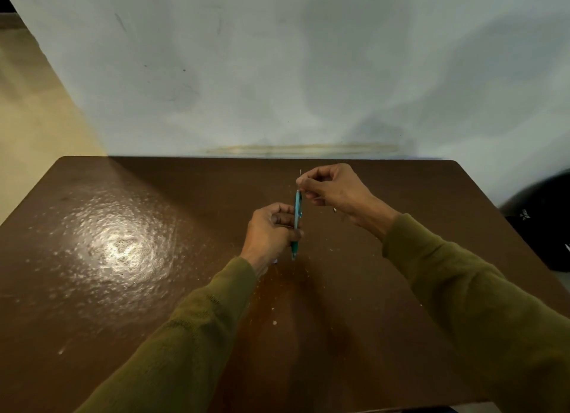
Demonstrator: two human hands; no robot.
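Clasped in the curled fingers of the left hand, a teal pen stands close to upright above the brown table, its narrow lower end pointing down at the tabletop. Whether that end touches the wood cannot be told. Directly above the pen's upper end, a thin pale rod, likely a refill, runs on the same near-vertical line as the barrel. Its top pokes out above the fingertips that pinch it; its lower part is hidden behind them, so whether it has entered the barrel cannot be told. The right hand pinches the rod between thumb and forefinger right at the pen's top, making it the hand nearer the opening. By the look of it, the next move depends on rod and barrel sharing one line as the right hand pushes down. A small pale piece shows just under the right hand's heel.
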